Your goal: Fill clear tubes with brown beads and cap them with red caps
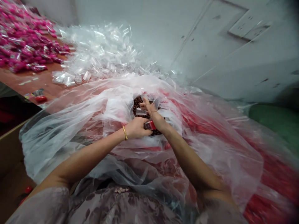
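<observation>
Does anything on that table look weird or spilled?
A small red thing sits near the left edge of the table, away from the pink packets and clear containers, so it looks a bit stray. The brown balls don't look spilled.

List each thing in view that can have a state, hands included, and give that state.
Left hand: grip closed on the small container.
Small container: held, dark contents, red at one end.
Right hand: fingers extended over the brown balls; whether it holds anything is unclear.
Brown balls: loose, exposed.
Clear pieces: heaped loosely.
Pink-wrapped pieces: piled on the table.
Cardboard box: open-topped.
</observation>
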A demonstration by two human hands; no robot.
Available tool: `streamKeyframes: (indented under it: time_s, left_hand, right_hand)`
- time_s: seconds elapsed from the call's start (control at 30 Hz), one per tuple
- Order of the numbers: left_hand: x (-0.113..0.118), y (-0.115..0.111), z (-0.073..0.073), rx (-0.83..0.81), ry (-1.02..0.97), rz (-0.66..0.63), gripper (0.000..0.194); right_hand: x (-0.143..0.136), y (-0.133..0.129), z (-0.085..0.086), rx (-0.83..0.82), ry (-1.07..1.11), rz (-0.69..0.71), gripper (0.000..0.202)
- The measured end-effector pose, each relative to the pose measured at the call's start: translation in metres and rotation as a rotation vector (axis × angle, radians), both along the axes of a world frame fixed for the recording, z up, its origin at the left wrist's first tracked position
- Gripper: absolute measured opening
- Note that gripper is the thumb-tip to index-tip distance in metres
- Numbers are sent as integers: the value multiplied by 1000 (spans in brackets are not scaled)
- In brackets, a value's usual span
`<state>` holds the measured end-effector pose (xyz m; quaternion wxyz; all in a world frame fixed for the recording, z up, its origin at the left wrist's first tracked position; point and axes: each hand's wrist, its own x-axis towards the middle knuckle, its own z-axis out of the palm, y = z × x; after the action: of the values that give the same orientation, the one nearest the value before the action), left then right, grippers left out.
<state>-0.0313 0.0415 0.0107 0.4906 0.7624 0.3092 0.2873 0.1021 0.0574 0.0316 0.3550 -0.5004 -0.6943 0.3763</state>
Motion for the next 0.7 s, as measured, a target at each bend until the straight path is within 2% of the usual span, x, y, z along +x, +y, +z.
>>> streamKeyframes:
  time_s: [0.13, 0.2, 0.27, 0.37, 0.43, 0.5, 0.6, 0.7]
  left_hand:
    - [2, -2, -3, 122, 71, 47, 8]
    - [1, -3, -4, 168, 94, 92, 8]
    - [1, -4, -5, 191, 96, 98, 9]
    - [3, -5, -8, 144, 7, 36, 15]
    - [3, -5, -7, 102, -87, -8, 17]
    - [-4, -10, 0, 90, -150, -12, 20]
    - [-43, -31, 18, 150, -147, 65, 21]
    - [-116, -69, 36, 241, -8, 223, 18]
  right_hand:
    - [0, -2, 2, 159, -179, 69, 81]
    - [-2, -4, 4, 152, -188, 59, 84]
    - [-5, -7, 7, 40, -67, 42, 87]
    - [-7, -14, 12, -120, 214, 8, 91]
    - [-4, -17, 17, -133, 346, -42, 93]
    - [8, -19, 23, -83, 381, -135, 93]
    - [44, -21, 28, 87, 190, -343, 75]
    - [101, -28, 24, 239, -220, -570, 45]
